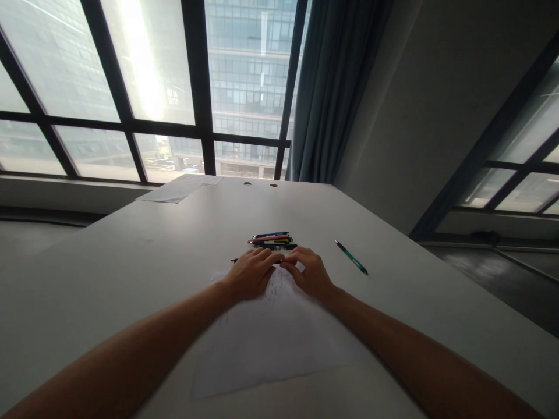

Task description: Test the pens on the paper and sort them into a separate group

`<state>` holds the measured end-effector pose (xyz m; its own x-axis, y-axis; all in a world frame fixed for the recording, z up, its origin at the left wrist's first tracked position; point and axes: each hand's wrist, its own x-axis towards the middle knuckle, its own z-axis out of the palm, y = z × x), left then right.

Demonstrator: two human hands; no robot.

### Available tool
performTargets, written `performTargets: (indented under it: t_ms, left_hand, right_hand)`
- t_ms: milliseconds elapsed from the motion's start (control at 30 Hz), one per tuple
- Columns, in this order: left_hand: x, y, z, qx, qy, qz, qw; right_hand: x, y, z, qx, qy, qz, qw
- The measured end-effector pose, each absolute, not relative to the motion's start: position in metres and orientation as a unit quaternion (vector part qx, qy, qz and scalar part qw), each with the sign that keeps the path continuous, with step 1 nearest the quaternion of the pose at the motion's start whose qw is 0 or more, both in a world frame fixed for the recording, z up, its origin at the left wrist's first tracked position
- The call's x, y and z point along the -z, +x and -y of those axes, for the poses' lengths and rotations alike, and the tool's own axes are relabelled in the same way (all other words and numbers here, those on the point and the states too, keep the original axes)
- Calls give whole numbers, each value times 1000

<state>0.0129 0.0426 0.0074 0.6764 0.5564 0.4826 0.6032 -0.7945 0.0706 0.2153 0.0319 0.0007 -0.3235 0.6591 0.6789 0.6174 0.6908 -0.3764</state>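
Both hands meet over the top of a white sheet of paper (266, 349) that carries dark pen scribbles. My left hand (251, 272) is closed around a dark pen (234, 260), whose one end sticks out to the left. At the pen's other end, the fingertips of my right hand (311, 272) are pinched together, and they partly hide it. Just beyond the hands lies a cluster of several pens (271, 238), dark, blue, reddish and yellow. A green and black pen (351, 257) rests alone to the right of my right hand.
The white table (152, 256) stretches away toward large windows (244, 70). Some paper sheets (177, 189) lie at its far left corner. Two round holes (247, 183) show near the far edge. A blue curtain (325, 105) hangs beside the window.
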Motion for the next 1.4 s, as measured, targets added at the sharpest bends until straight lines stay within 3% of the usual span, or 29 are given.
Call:
performTargets:
  t_ms: [700,1067,1267,1400]
  left_hand:
    - [-10,10,-46,199,-895,391,78]
    - [-4,11,-50,222,-887,398,75]
    - [-4,11,-49,225,-889,392,72]
    - [-4,11,-49,227,-892,384,69]
  right_hand:
    - [-5,233,-43,-26,-426,774,468]
    - [1,232,-46,121,-563,773,268]
    - [0,232,-46,119,-567,775,252]
    - [-2,233,-46,122,-545,772,303]
